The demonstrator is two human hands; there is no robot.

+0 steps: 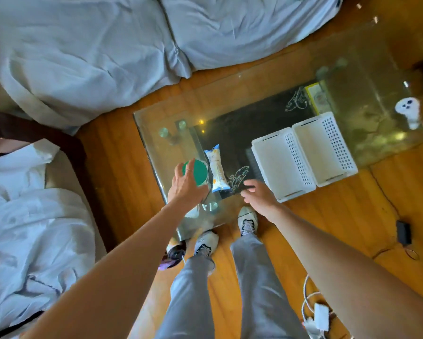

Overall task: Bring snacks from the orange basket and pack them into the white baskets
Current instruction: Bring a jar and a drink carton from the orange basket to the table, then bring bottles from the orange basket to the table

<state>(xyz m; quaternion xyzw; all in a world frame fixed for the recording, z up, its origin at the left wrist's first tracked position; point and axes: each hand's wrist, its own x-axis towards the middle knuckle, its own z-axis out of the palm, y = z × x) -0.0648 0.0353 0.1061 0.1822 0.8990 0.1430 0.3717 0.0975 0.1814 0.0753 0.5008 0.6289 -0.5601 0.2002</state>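
Left hand (184,185) on round green-lidded tub (196,172), perforated white baskets (303,156) beside

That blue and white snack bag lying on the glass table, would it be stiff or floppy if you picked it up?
Probably floppy: the snack bag looks like a thin, puffy film pouch, so it would likely sag and crinkle. It seems light for its size. On the smooth glass table it may slide when nudged.

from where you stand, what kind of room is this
Most likely a home living room: a low glass coffee table stands on a wooden floor, with sheet-covered sofas around it. Two white baskets sit on the glass.
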